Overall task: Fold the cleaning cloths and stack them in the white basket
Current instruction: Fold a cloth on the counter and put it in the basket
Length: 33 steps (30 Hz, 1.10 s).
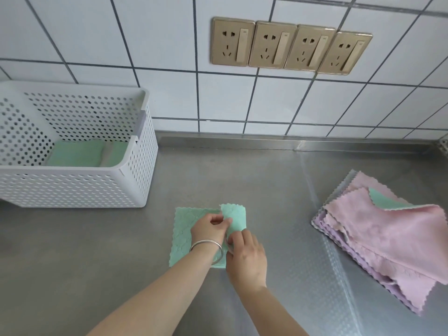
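A mint green cloth (184, 229) lies on the steel counter in front of me, its right part lifted and turned over toward the left. My left hand (208, 226), with a silver bangle on the wrist, pinches the raised flap near its top edge. My right hand (246, 253) grips the same flap lower down at the cloth's right edge. The white perforated basket (80, 187) stands at the back left, with folded green cloths (77, 154) lying on its floor. A pile of pink and lilac cloths (378, 236), with one green cloth among them, lies at the right.
The steel counter (266, 180) runs to a white tiled wall. Several gold wall sockets (291, 46) are mounted on the tiles above the counter.
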Available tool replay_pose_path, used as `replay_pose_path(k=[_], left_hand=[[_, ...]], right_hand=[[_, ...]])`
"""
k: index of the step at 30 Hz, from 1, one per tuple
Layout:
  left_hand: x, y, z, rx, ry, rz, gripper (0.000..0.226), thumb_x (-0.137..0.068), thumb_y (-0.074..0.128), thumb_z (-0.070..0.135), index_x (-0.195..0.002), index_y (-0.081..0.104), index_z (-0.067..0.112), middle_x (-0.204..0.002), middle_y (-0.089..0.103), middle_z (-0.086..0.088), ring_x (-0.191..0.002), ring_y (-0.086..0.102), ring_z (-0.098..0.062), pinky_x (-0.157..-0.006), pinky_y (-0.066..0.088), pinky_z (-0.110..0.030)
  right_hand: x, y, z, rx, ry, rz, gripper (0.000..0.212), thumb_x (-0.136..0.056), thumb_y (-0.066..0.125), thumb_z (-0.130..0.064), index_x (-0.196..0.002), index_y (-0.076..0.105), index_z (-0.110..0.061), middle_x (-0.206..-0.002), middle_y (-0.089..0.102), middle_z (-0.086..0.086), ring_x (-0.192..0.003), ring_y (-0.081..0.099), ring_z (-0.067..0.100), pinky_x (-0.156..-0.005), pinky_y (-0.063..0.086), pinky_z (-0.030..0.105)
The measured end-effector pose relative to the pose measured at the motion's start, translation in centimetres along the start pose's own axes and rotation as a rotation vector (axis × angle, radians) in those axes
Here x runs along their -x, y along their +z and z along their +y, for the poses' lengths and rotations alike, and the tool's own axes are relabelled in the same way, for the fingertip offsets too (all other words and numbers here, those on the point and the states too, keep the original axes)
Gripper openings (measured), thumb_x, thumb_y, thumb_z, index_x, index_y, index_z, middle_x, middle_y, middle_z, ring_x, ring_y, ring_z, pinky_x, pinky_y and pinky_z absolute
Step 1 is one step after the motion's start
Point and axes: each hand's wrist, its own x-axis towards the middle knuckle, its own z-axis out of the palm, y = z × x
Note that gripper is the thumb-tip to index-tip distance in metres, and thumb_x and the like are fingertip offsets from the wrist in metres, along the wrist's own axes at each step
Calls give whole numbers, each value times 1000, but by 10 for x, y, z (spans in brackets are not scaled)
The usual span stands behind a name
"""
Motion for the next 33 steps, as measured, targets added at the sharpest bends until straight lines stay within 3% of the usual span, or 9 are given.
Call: replay_pose_path(k=[2, 5, 8, 11, 15, 17, 20, 26, 33], left_hand=[[-2, -2, -1, -7, -16, 19, 9, -77, 70, 27, -79, 63, 21, -77, 64, 5, -74, 58, -15, -80, 47, -25], [-7, -9, -3, 22, -12, 73, 16, -79, 68, 25, -67, 58, 25, -70, 62, 4, -69, 57, -18, -71, 45, -24], [-13, -26, -6, -49, 51, 131, 12, -80, 67, 21, -72, 58, 20, -70, 60, 6, -72, 57, -17, -69, 37, -20], [-21, -44, -13, -171, 107, 189, 16, -80, 67, 20, -69, 57, 22, -77, 66, 4, -76, 59, -18, -69, 39, -21], [-32, -58, -26, -224, 65, 223, 22, -82, 65, 21, -64, 53, 25, -83, 71, -3, -80, 61, -23, -67, 37, -23], [-38, -61, -29, -220, 47, 223, 26, -83, 64, 20, -61, 51, 26, -83, 70, -4, -78, 59, -22, -66, 34, -21], [-45, -64, -33, -177, -2, 244, 3, -82, 65, 16, -79, 66, 15, -90, 71, -7, -89, 63, -25, -73, 39, -22], [-53, -68, -41, -94, -47, 304, 9, -83, 59, 8, -85, 57, 17, -97, 71, -9, -93, 63, -26, -77, 40, -22], [-54, -69, -60, -147, 60, 330, 16, -84, 57, 7, -99, 60, 11, -97, 71, -5, -92, 64, -25, -81, 44, -26]], right_hand=[[3, 4, 0, -10, -68, 11, 14, -61, 42, -9, -69, 46, -20, -63, 47, -2, -54, 44, 20, -53, 27, 23], [7, 7, 1, -83, -127, 2, 24, -62, 44, -10, -82, 44, -22, -83, 50, -2, -72, 40, 18, -62, 28, 24], [10, 9, 6, -66, -141, -66, 58, -50, 59, -10, -106, 48, -21, -117, 55, 1, -97, 47, 19, -77, 39, 24], [12, 16, 10, 24, -110, -265, 90, -40, 76, -14, -125, 45, -20, -135, 53, 6, -123, 39, 19, -91, 51, 35], [15, 32, 11, 111, -125, -406, 106, -32, 82, -17, -131, 43, -19, -140, 42, 3, -128, 35, 21, -105, 37, 39], [15, 36, 8, 110, -143, -424, 108, -30, 82, -15, -131, 43, -19, -140, 44, 3, -128, 35, 22, -104, 37, 38], [14, 38, 4, 118, -161, -439, 109, -27, 83, -14, -129, 44, -20, -135, 53, 3, -126, 37, 21, -93, 48, 39], [16, 43, -2, 148, -230, -439, 106, -31, 83, -13, -128, 43, -19, -133, 56, 3, -125, 37, 21, -89, 51, 40], [17, 43, -3, 128, -272, -456, 106, -31, 83, -17, -129, 42, -19, -132, 57, 2, -126, 37, 18, -87, 52, 36]])
